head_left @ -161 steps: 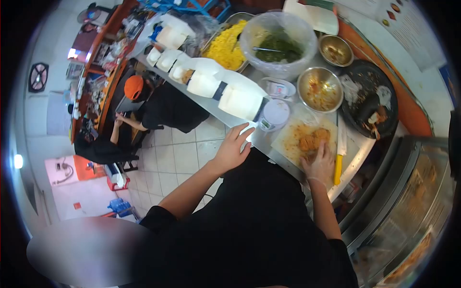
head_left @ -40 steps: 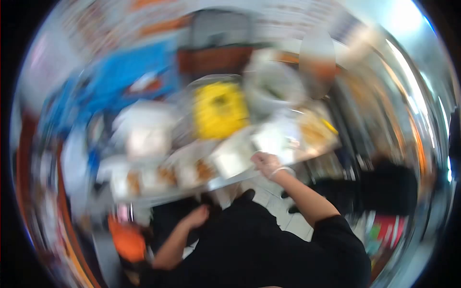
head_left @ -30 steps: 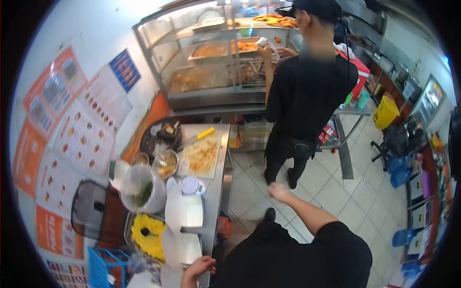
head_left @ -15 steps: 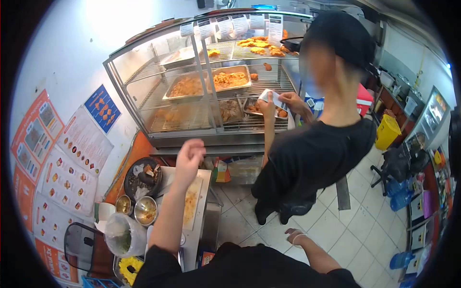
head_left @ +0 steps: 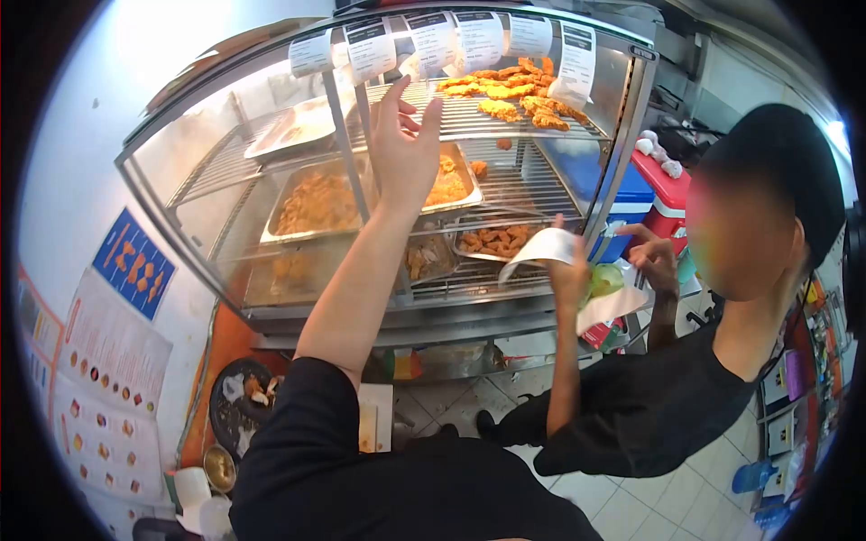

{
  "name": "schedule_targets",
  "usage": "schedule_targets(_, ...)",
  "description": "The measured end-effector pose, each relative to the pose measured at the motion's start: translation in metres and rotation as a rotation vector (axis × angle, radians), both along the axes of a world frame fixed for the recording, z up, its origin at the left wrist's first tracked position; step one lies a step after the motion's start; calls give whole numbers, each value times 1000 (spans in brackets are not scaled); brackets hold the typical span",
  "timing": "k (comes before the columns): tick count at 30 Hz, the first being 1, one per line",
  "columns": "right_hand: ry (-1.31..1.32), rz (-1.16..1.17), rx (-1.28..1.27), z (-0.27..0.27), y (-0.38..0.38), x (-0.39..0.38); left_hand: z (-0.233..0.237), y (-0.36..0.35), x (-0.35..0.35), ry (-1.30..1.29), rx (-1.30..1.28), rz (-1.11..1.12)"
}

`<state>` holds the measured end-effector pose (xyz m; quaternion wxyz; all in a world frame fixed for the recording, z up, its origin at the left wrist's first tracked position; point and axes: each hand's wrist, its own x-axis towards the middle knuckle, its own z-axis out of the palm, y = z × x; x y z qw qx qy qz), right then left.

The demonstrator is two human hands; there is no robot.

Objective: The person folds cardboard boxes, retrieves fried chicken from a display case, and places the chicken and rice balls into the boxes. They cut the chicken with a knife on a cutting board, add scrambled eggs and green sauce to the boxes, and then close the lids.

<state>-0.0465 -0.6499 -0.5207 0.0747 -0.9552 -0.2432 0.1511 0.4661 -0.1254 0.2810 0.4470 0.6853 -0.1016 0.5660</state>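
My left hand (head_left: 406, 153) is raised in front of the glass display case (head_left: 424, 311), just below the row of paper slips along its top edge. Its index finger and thumb are stretched out and apart, the other fingers partly curled, and nothing shows in it. The fingertips overlap the lower end of a printed slip (head_left: 431, 41) in this view. Behind the hand, a metal tray of fried food (head_left: 448, 187) sits on the middle rack. My right hand is out of view.
A co-worker in a black cap (head_left: 767, 149) stands close on the right, holding a curled paper slip (head_left: 546, 245). Fried pieces (head_left: 501, 88) lie on the upper rack. At lower left are a black pan (head_left: 230, 397) and a metal bowl (head_left: 218, 467).
My left hand has risen to the slips, and the view has moved nearer the case. My right hand has left view. The co-worker has shifted right, now with one hand off the slip.
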Motion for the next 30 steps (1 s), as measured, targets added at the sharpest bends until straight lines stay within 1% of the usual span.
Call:
schedule_targets(1, 315, -157, -101, 25, -11, 15, 1, -1, 14, -13, -25, -34)
schedule_targets(2, 415, -245, -152, 72, 2, 36, 3, -3, 25, -25, -48, -69)
schedule_targets(3, 458, -308, -173, 93, 11, 52, 5, -7, 36, -64, -112, -127)
schedule_targets(4, 471, -354, -171, 108, 21, 68, 3, -7, 44, -57, -106, -145)
schedule_targets(6, 464, -417, -160, 134, 44, 106, 0, -5, 56, -104, -133, -98)
schedule_targets(7, 453, -435, -151, 148, 54, 125, -4, -6, 52, -106, -200, -130)
schedule_targets(8, 443, -445, -143, 158, 63, 143, -14, 0, 49, -111, -201, -134)
schedule_targets(10, 416, -457, -128, 175, 80, 174, -38, 15, 42, -318, 68, 72)
schedule_targets(11, 403, -462, -125, 180, 84, 188, -44, 20, 32, -323, 69, 73)
schedule_targets(12, 393, -451, -128, 181, 89, 192, -48, 28, 20, -356, 138, 43)
schedule_targets(13, 390, -449, -127, 188, 92, 214, -46, 37, 13, -392, 207, 20)
schedule_targets(14, 384, -442, -131, 188, 95, 223, -39, 46, 15, -396, 211, 34)
schedule_targets(15, 382, -431, -142, 192, 99, 228, -31, 52, 18, -393, 279, 47)
schedule_targets(16, 374, -421, -146, 194, 100, 235, -22, 59, 18, -387, 346, 63)
schedule_targets(17, 363, -413, -154, 199, 97, 242, -12, 66, 14, -291, 414, 183)
schedule_targets(18, 345, -404, -154, 196, 93, 241, -10, 69, 19, -292, 406, 199)
schedule_targets(20, 323, -379, -158, 191, 83, 256, -6, 71, 31, -264, 249, 67)
schedule_targets(21, 320, -362, -177, 192, 79, 263, -4, 69, 33, -294, 220, 54)
schedule_targets(22, 331, -338, -204, 199, 74, 274, 4, 67, 31, -311, 200, 84)
schedule_targets(24, 349, -294, -228, 202, 68, 273, 12, 59, 28, -270, 271, 169)
schedule_targets(25, 338, -285, -227, 206, 61, 278, 19, 52, 22, -261, 264, 308)
schedule_targets(26, 323, -279, -213, 207, 53, 282, 20, 52, 27, -254, 257, 329)
schedule_targets(28, 319, -255, -202, 209, 39, 292, 21, 53, 33, -206, 131, 176)
schedule_targets(30, 323, -223, -184, 205, 31, 297, 11, 50, 17, -223, 128, 219)
